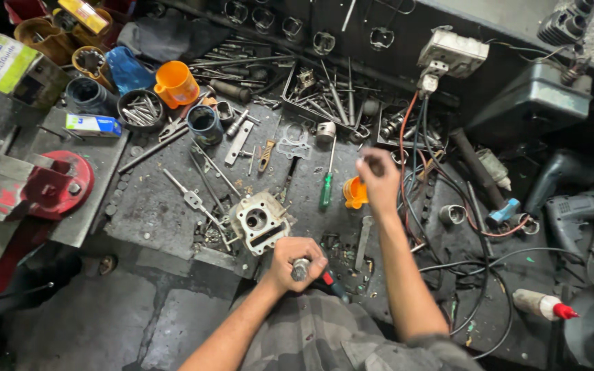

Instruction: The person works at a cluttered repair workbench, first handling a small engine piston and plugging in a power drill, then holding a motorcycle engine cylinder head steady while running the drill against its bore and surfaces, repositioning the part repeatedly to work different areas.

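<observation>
greasy metal everywhere: your left hand (297, 255) is clenching a tool handle (302, 268) just below the cylinder head (261, 220), your right hand (379, 180) is pinching something unseen, and oily grip is risking slippage.

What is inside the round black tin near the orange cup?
The round black tin holds a loose heap of metal bolts and pins, lying crosswise and reaching its rim. Anything beneath that heap, including the tin's bottom, is covered and cannot be seen.
</observation>
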The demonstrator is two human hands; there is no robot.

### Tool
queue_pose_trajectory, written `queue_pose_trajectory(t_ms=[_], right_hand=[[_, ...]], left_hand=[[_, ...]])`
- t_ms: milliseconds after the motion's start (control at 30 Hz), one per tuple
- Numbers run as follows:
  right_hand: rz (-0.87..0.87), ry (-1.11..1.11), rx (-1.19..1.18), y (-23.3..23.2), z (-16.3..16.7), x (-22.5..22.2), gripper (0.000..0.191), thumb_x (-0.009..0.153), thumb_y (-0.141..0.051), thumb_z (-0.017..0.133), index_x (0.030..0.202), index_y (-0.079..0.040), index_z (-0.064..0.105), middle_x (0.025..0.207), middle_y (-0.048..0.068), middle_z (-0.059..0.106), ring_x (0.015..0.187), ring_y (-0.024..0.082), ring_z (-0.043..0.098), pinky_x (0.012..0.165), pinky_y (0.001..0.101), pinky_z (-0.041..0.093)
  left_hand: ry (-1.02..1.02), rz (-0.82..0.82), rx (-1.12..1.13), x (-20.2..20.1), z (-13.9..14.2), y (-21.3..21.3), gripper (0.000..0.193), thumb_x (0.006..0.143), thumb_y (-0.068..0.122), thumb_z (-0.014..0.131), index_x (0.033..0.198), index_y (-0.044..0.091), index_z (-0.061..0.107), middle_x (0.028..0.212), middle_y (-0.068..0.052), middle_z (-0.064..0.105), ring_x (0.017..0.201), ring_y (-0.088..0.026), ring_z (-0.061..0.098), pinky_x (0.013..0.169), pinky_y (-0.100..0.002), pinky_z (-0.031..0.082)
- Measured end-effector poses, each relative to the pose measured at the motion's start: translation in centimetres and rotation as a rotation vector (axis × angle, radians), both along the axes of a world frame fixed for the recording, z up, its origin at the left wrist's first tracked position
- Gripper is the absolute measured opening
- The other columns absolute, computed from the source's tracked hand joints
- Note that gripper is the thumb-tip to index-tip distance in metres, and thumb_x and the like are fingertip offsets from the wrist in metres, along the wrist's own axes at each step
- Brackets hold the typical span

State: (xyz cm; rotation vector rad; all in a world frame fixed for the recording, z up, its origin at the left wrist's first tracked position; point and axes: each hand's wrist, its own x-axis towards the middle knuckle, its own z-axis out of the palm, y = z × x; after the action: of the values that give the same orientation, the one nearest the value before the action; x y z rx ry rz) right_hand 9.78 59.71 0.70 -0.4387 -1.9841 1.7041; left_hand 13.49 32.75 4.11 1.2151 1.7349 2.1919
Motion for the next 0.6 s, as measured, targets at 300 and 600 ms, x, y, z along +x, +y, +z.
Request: queue_pose_trajectory(t_ms=[300, 600], right_hand=[[0.387, -0.229, -0.288, -4.8, -2.9, 11.7, 0.042, 0.088, -0.018, 0.072, 0.126, -0.002, 0.063, 0.107, 0.007, 0.063, 0.101, 0.013, 0.06, 0.089, 0.0304, 0.05], [0.213, 0.002, -0.586, -9.2, -3.4, 14.0, 0.061, 0.09, -0.032, 0.055, 0.138, 0.005, 0.052, 0.131, 0.016, 0.06, 0.128, 0.026, 0.055, 0.113, 0.0374, 0.038]], left_hand=[[-0.002, 0.065, -0.111, -0.3, 0.3, 2.9, 0.02, 0.089, 0.012, 0.074, 0.073, 0.004, 0.063, 0.068, -0.008, 0.066, 0.058, -0.02, 0.066, 0.056, -0.031, 0.05], [-0.04, -0.05, -0.16, -1.0, 0.4, 3.6, 0.022, 0.091, 0.016, 0.073, 0.077, 0.001, 0.065, 0.073, -0.009, 0.068, 0.067, -0.019, 0.069, 0.065, -0.031, 0.053]])
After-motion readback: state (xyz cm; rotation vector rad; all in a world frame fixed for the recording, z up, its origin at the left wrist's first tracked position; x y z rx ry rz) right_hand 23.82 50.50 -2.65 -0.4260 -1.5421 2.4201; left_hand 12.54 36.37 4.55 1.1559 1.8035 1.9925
